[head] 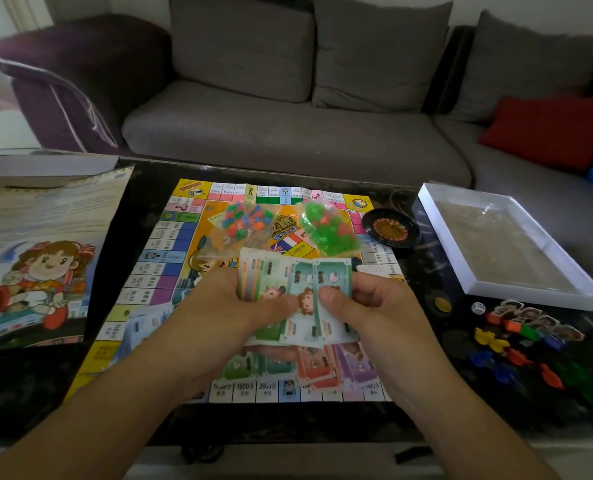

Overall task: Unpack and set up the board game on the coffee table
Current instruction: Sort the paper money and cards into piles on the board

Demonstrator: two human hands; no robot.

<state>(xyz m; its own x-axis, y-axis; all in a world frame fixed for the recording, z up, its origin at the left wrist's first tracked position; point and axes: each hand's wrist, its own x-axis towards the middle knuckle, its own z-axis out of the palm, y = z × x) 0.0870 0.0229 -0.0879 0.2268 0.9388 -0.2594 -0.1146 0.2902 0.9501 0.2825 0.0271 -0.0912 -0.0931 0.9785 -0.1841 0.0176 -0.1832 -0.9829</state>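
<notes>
Pretty clearly someone's living room at home: big grey sofa (pixel 288 133) with loose cushions at 12 o'clock, a red cushion (pixel 547 131) at 2 o'clock, low dark glossy worktop (pixel 142 188) in front.

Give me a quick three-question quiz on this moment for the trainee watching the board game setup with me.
1. True or false: the roulette wheel lies inside the white box tray.
2. What do the left hand and right hand hold together?
A. a die
B. a fan of play money
C. a bag of pieces
3. Which sits nearer the roulette wheel: the bag of green pieces or the bag of mixed-colour pieces?

Key:
1. False; it rests on the game board's right edge, beside the tray.
2. B
3. The bag of green pieces.
</notes>
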